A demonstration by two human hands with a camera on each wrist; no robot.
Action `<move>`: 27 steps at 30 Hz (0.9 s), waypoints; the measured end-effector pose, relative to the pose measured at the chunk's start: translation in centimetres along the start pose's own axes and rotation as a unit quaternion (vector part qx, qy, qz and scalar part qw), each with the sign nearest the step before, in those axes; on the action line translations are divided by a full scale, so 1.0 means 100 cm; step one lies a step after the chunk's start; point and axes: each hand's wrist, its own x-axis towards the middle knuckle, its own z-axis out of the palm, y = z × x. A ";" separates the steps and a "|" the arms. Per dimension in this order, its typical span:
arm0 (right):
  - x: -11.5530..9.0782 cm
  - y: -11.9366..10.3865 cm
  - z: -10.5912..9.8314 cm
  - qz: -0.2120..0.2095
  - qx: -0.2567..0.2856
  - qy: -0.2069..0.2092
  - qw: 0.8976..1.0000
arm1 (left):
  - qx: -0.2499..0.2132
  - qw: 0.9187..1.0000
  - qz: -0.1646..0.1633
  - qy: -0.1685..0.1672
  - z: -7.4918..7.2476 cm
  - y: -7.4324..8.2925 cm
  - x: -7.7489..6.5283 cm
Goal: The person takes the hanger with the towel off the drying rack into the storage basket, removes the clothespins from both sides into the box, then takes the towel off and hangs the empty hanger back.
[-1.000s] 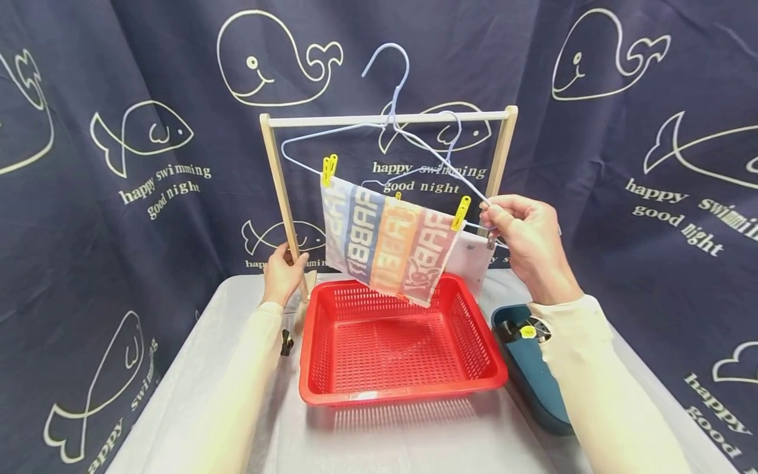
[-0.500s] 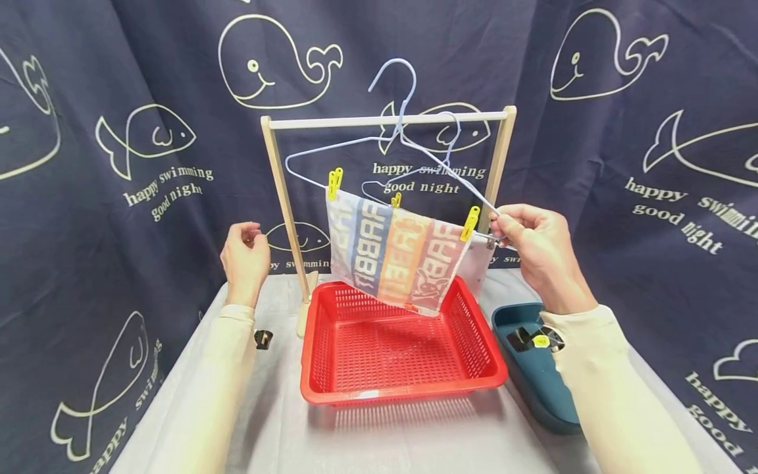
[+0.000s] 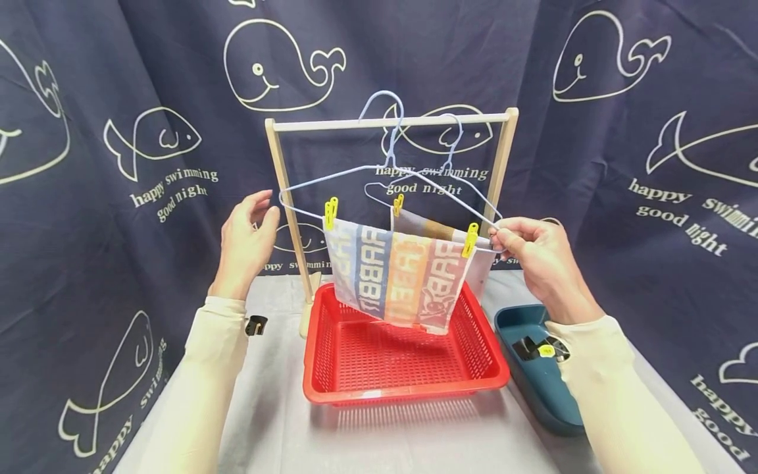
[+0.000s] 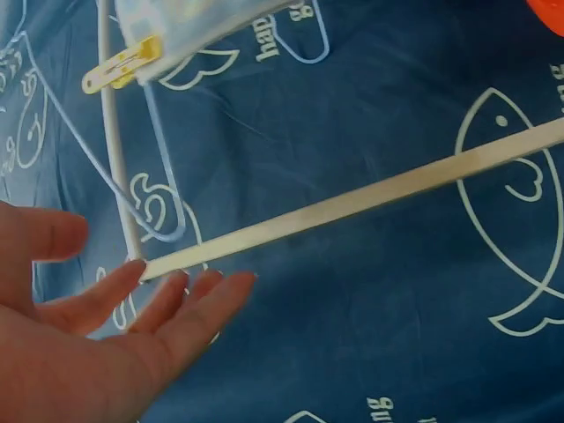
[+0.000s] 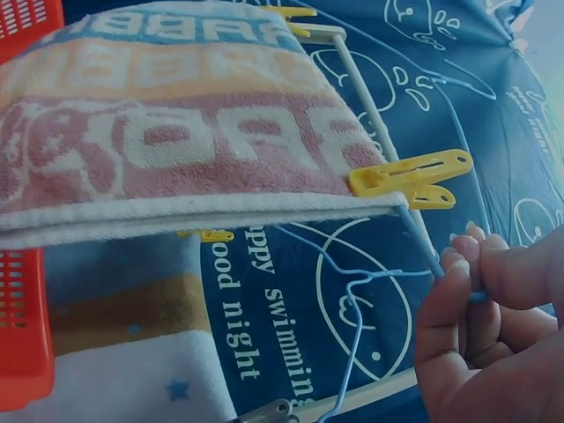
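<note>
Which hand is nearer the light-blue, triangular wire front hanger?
Right. The right hand pinches the front hanger at its right corner; the left hand is beside its opposite corner, gripping nothing.

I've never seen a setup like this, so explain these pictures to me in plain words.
There is no machine here, just a person's two bare hands. The wide picture comes from a camera on the head; the two closer ones come from cameras on the wrists. The right hand pinches one end of a blue hanger, where yellow clips hold a striped towel. The left hand holds nothing. On the table stand a rack, a red basket and a blue box.
</note>
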 end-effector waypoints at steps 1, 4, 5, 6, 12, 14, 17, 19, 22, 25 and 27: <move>-0.001 0.001 -0.001 0.002 -0.002 -0.003 1.000 | -0.001 1.000 0.010 -0.002 0.001 0.001 0.001; -0.003 0.004 -0.002 0.008 -0.008 -0.010 1.000 | -0.001 0.999 0.033 -0.007 0.005 0.003 0.002; -0.004 0.005 -0.002 0.009 -0.013 -0.013 1.000 | -0.001 0.999 0.040 -0.010 0.005 0.003 0.002; -0.004 0.006 -0.003 0.010 -0.018 -0.015 1.000 | 0.001 0.999 0.045 -0.015 0.006 0.002 0.002; -0.005 0.009 -0.004 0.017 -0.037 -0.025 0.999 | 0.008 0.996 0.061 -0.061 0.009 -0.005 -0.001; -0.005 0.010 -0.003 0.019 -0.040 -0.029 0.999 | 0.005 0.996 0.060 -0.069 0.009 -0.007 -0.002; -0.004 0.010 -0.003 0.020 -0.050 -0.035 0.998 | 0.001 0.996 0.059 -0.072 0.010 -0.012 -0.003; -0.004 0.010 -0.003 0.023 -0.059 -0.037 0.997 | -0.003 0.996 0.058 -0.075 0.011 -0.015 -0.004; -0.002 0.009 -0.003 0.028 -0.075 -0.038 0.996 | -0.013 0.994 0.065 -0.087 0.011 -0.020 -0.007; -0.001 0.010 -0.004 0.033 -0.092 -0.038 0.994 | -0.034 0.992 0.074 -0.101 0.013 -0.024 -0.009; 0.000 0.012 -0.005 0.036 -0.096 -0.039 0.994 | -0.050 0.990 0.078 -0.107 0.014 -0.027 -0.011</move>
